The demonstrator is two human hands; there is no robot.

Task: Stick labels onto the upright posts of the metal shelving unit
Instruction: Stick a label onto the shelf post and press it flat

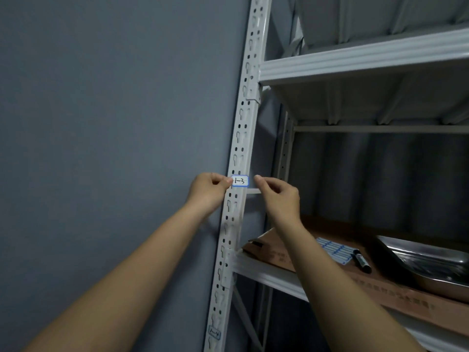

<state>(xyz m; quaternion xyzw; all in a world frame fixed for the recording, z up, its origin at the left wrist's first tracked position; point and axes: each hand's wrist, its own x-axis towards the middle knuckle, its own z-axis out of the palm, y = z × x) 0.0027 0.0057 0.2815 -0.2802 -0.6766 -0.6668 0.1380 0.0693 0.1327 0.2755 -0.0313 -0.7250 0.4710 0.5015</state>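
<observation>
A white, blue-bordered label (240, 180) marked "1-3" lies across the front face of the white perforated upright post (243, 128). My left hand (209, 193) pinches the label's left end against the post. Just right of the label, my right hand (278, 196) has curled fingers; its thumb tip is a small gap away from the label's right edge. A second label (214, 334) is stuck lower on the same post.
A grey wall stands left of the post. On the shelf (266, 271) below lie a brown cardboard box (276, 255), a sheet of blank labels (335, 250), a black marker (362, 262) and a steel tray (431, 265). Another shelf (355, 60) spans above.
</observation>
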